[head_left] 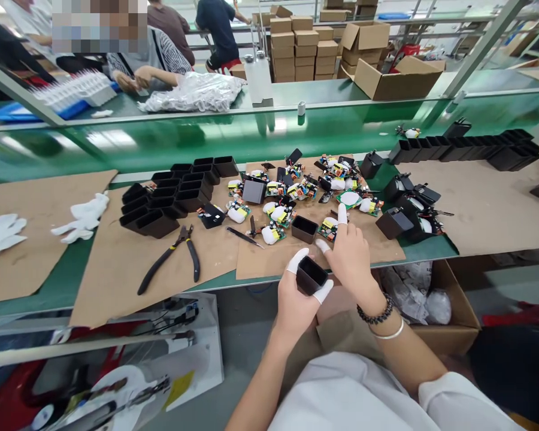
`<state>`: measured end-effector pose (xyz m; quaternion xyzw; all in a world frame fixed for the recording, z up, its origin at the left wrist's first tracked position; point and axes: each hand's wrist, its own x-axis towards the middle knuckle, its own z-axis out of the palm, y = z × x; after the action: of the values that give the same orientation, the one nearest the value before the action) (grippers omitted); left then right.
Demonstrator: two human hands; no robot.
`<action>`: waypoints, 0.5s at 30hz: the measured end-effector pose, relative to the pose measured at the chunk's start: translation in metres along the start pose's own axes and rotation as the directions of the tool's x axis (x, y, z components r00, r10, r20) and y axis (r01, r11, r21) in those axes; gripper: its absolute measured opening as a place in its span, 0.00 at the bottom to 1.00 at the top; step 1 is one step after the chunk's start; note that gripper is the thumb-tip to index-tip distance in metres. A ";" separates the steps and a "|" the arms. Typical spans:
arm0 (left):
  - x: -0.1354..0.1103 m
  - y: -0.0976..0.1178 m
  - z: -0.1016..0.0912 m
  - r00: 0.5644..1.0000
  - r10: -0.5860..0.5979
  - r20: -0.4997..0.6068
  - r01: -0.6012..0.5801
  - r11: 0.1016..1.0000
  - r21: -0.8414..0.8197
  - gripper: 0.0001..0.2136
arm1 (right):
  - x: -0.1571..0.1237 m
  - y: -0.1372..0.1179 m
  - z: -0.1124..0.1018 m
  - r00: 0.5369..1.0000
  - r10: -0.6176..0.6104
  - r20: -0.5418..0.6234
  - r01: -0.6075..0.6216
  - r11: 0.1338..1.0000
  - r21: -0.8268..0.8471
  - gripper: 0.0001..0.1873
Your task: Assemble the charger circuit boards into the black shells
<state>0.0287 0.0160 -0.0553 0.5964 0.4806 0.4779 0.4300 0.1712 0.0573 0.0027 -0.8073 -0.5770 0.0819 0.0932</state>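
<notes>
My left hand [294, 302] grips an empty black plastic case [312, 274] by its sides, its open mouth facing up, just off the table edge. White finger cots cover the thumb and a finger. My right hand [350, 254], also with white finger cots, reaches over the table with thumb and index finger spread. Beside those fingertips lies a small circuit board [327, 228] with yellow and orange parts; whether they touch it I cannot tell. Another black case [304, 229] stands just left of that board. Behind is a pile of similar circuit boards [296, 190].
Rows of black cases [161, 200] stand at left, more [467, 146] at right. Cutting pliers [175, 257], tweezers [245, 237] and white gloves [85, 216] lie on cardboard. An open carton [460, 311] stands below the table's right side. People sit across the green belt [197, 140].
</notes>
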 end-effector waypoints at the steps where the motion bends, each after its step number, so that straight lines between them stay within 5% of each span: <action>1: 0.000 -0.001 -0.001 1.000 -0.003 0.007 0.003 1.000 -0.007 0.32 | 0.007 0.005 0.001 1.000 -0.005 -0.006 0.005 1.000 0.013 0.21; 7: -0.002 -0.003 -0.003 0.999 -0.039 0.022 0.039 0.999 -0.025 0.33 | 0.032 0.053 -0.020 0.999 -0.031 0.032 0.029 0.997 0.067 0.28; 11: -0.002 -0.002 -0.002 0.999 -0.051 0.007 0.051 0.999 -0.005 0.33 | 0.035 0.045 -0.023 0.994 -0.052 0.096 0.051 0.999 0.006 0.39; 15: -0.001 0.002 -0.002 0.999 -0.043 0.009 0.043 0.999 0.008 0.33 | 0.052 0.025 -0.028 0.987 -0.043 0.153 0.055 0.996 -0.074 0.23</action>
<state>0.0268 0.0144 -0.0532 0.5897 0.4932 0.4640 0.4401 0.2180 0.0971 0.0220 -0.7872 -0.6050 0.1179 0.0194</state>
